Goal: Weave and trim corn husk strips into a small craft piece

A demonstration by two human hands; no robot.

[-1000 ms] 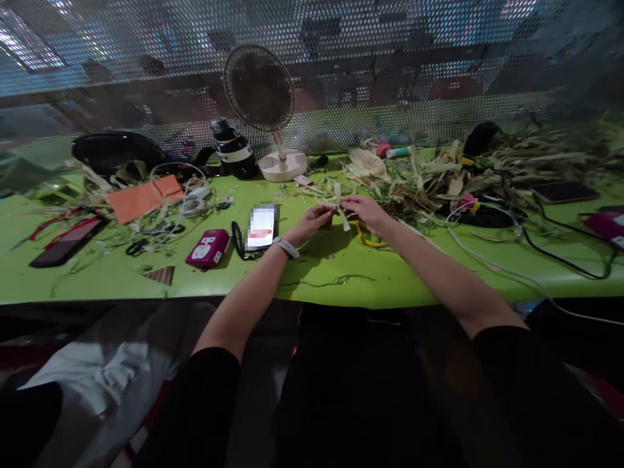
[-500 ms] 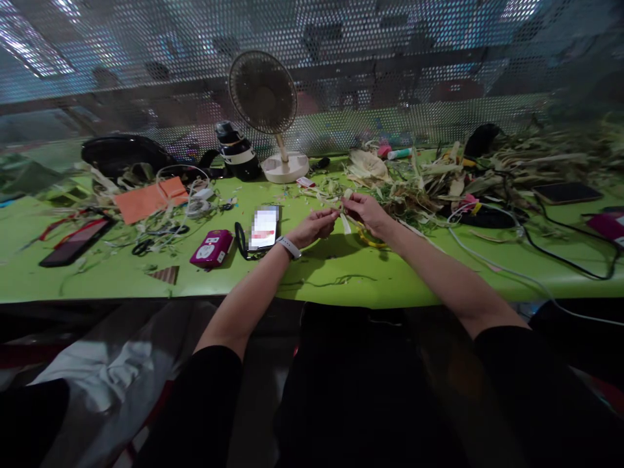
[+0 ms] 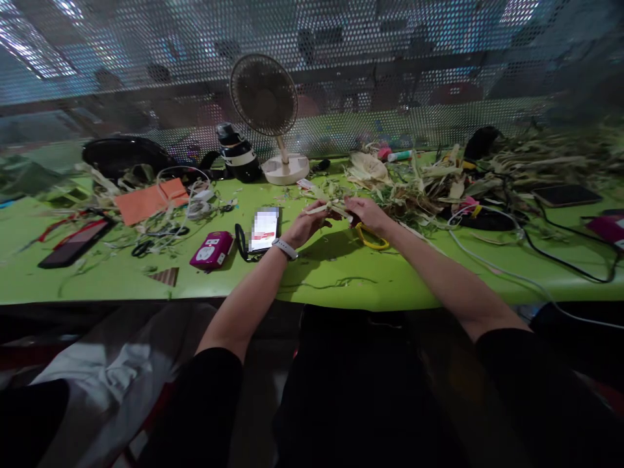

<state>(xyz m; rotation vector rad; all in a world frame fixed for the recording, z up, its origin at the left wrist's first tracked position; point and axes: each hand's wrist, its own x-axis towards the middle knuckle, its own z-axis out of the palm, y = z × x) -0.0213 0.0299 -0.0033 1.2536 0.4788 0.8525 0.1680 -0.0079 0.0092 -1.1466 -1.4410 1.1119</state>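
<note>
My left hand (image 3: 308, 225), with a pale band on its wrist, is closed on a pale strip of corn husk (image 3: 319, 209) above the green table. The strip sticks out past its fingers toward the left. Close beside it, my right hand (image 3: 366, 213) pinches the same pale husk, fingers bent around it. The exact grip of the fingertips is partly hidden. Just below my right hand a yellow loop (image 3: 373, 242) lies on the table. Behind the hands spreads a heap of dry husks and green scraps (image 3: 419, 195).
A phone with a lit screen (image 3: 264, 229) and a purple box (image 3: 212, 250) lie left of my hands. A fan (image 3: 285, 169) and a black bottle (image 3: 240, 156) stand behind. Orange paper (image 3: 151, 200), scissors (image 3: 143, 247) and a white cable (image 3: 492, 265) lie farther out.
My left hand has turned and curled more around the husk, its strip now pointing left. The hanging pale end has swung up, and more of the yellow loop shows.
</note>
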